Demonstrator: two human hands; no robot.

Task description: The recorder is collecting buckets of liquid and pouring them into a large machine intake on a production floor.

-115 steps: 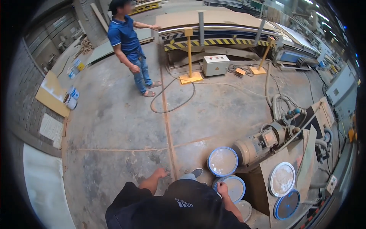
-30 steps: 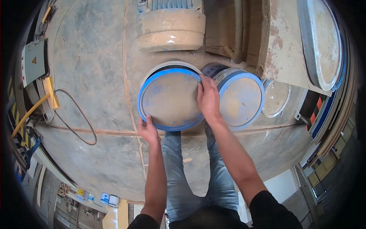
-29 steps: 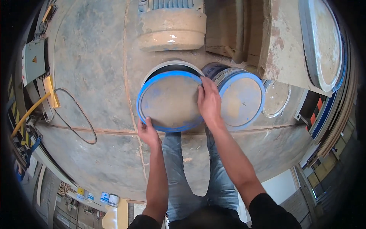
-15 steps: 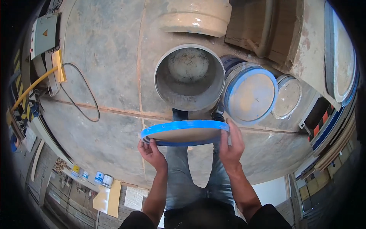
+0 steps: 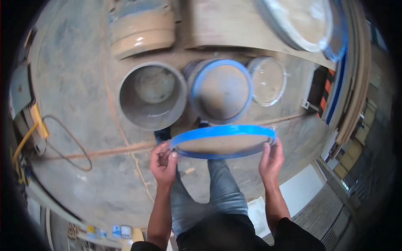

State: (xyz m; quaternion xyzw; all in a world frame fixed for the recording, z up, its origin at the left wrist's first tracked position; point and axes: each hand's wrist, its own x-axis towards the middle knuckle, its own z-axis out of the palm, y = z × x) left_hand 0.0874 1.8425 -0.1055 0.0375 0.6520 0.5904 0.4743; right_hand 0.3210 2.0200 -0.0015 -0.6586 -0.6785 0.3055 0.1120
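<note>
A wide round disc [image 5: 226, 143] with a bright blue rim and a tan face is held tilted in front of my legs. My left hand [image 5: 163, 164] grips its left edge, thumb on the near side. On the opposite edge, my right hand [image 5: 271, 160] pinches the rim between thumb and fingers. Beyond it stands an open grey drum [image 5: 125, 102], with residue on its bottom. Beside the drum, a round container [image 5: 224, 90] shows a blue-rimmed, dusty tan top. I cannot tell whether the held disc is a lid or a sieve.
A smaller pale-rimmed container [image 5: 268, 81] stands to the right. A tan drum-like vessel [image 5: 144, 33] is at the far left. Large round rimmed pieces [image 5: 299, 21] lie at the far right, near stacked boards [image 5: 356, 71]. A dark hose loop [image 5: 69, 142] lies on the left floor.
My view has swung rightward, so the drum and containers appear further left. The disc, still in both hands, has shifted right relative to them and now sits below the blue-rimmed container.
</note>
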